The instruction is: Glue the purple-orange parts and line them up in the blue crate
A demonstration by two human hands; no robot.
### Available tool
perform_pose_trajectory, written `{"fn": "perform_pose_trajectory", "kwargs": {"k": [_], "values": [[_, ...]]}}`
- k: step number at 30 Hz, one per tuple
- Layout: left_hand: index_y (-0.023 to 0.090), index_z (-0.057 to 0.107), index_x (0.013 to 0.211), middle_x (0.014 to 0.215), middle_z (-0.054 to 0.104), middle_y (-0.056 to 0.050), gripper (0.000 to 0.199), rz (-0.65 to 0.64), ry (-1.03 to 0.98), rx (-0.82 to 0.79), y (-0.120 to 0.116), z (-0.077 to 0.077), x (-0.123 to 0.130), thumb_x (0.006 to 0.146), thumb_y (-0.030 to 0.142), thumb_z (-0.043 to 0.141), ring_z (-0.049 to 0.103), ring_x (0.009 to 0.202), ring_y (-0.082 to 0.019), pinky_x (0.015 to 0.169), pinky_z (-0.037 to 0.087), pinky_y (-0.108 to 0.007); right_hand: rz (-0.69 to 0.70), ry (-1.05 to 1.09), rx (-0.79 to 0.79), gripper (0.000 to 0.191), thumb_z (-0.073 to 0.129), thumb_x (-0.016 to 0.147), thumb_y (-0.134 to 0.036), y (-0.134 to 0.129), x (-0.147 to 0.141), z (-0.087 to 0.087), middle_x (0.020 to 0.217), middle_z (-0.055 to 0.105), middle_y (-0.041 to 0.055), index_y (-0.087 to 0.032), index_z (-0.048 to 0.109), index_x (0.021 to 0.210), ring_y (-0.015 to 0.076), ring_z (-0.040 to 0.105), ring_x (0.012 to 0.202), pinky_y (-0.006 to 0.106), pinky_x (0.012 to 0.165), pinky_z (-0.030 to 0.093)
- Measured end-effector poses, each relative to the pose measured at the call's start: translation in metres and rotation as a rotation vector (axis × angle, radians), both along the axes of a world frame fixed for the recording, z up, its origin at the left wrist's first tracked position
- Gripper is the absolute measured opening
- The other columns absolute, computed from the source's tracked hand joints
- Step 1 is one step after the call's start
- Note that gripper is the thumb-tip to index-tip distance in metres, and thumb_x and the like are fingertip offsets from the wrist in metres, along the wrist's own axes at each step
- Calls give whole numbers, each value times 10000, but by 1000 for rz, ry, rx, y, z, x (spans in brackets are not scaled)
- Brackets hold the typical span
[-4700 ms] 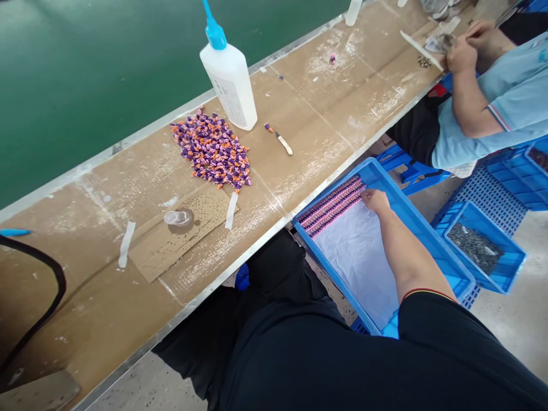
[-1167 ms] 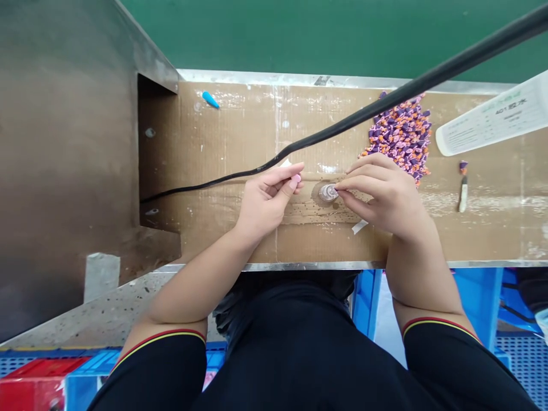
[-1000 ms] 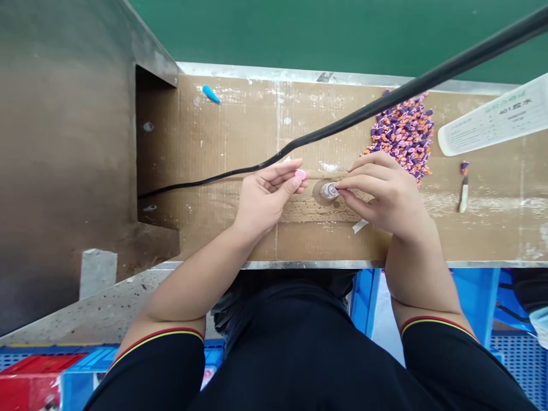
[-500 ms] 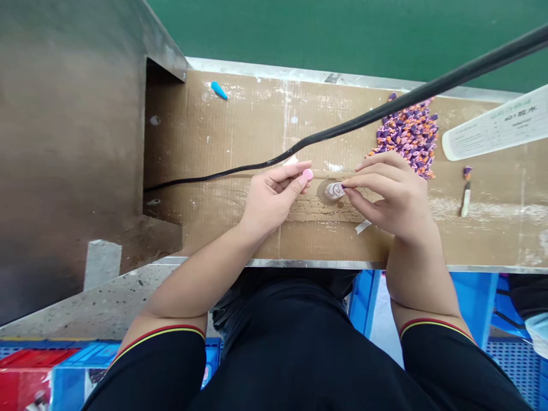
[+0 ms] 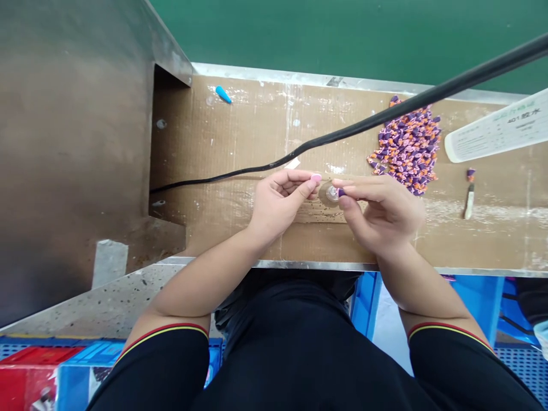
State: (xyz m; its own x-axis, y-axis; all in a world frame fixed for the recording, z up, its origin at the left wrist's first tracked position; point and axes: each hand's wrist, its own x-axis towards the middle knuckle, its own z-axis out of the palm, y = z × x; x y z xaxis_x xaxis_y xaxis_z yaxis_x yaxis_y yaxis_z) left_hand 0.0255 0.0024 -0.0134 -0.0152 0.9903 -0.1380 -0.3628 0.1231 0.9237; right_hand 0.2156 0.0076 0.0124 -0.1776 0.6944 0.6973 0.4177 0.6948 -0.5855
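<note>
Between the thumb and forefinger of my left hand (image 5: pixel 280 200) is a small pink disc (image 5: pixel 315 177). My right hand (image 5: pixel 383 211) pinches a small purple piece (image 5: pixel 341 193), beside a small clear cup (image 5: pixel 331 194) that stands on the cardboard. Whether the piece touches the cup's rim I cannot tell. Behind my right hand lies a pile of small purple, orange and pink pieces (image 5: pixel 409 148). The two hands are close together, with the cup between their fingertips.
A black cable (image 5: pixel 317 138) runs across the cardboard (image 5: pixel 240 217). On the right lie a white bottle (image 5: pixel 483 136) and a small brush-like tool (image 5: pixel 470 202) with a purple-orange piece by its tip. A blue cone-shaped piece (image 5: pixel 223 95) lies at the back. A metal housing (image 5: pixel 98 142) stands left.
My right hand has turned and lifted its fingers slightly away from the cup, with the purple piece still pinched. The pink disc in my left hand has tilted and moved a little right.
</note>
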Motion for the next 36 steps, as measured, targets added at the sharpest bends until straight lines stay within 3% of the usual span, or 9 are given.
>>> {"fn": "perform_pose_trajectory", "kwargs": {"k": [5, 10, 21, 27, 32, 36], "values": [[228, 887, 973, 990, 863, -74, 236, -80, -68, 21, -4, 1, 3, 882, 430, 968, 832, 875, -146, 835, 697, -223, 32, 6, -37, 198, 782, 989, -116, -3, -10, -6, 999, 875, 12, -280, 754, 1098, 180, 840, 829, 300, 700, 693], [239, 895, 952, 1027, 865, -79, 331, -125, -112, -41, -3, 3, 2, 827, 529, 993, 842, 944, -191, 916, 718, -305, 0, -42, 13, 203, 780, 983, -114, -3, -10, -8, 1065, 883, 22, -282, 750, 1092, 191, 853, 873, 334, 769, 727], [293, 895, 861, 944, 858, -17, 250, -143, -303, -117, 0, 8, 2, 743, 439, 1059, 794, 855, -79, 802, 630, -134, -111, -57, 54, 116, 804, 1013, -199, -3, -10, -11, 972, 889, -10, -300, 770, 1059, 204, 870, 822, 337, 731, 748], [308, 894, 843, 963, 859, -24, 266, -125, -267, -104, -2, 10, 4, 729, 479, 1061, 815, 934, -132, 883, 661, -211, -105, -55, 75, 131, 826, 1010, -199, -3, -11, -14, 999, 890, -3, -298, 766, 1070, 198, 870, 846, 333, 772, 751], [345, 900, 887, 990, 865, -3, 184, -147, -257, -36, -3, 7, 3, 813, 462, 1020, 814, 966, -112, 898, 649, -195, -81, -1, 77, 203, 849, 972, -148, -2, -14, -16, 1007, 889, -3, -297, 773, 1088, 197, 870, 858, 324, 791, 751], [352, 898, 878, 1026, 866, -16, 233, -138, -193, -47, -2, 4, 2, 777, 513, 1032, 825, 1029, -182, 937, 683, -301, -101, -21, 98, 162, 837, 988, -172, -1, -14, -17, 985, 887, -4, -299, 770, 1064, 200, 866, 827, 335, 758, 757]]}}
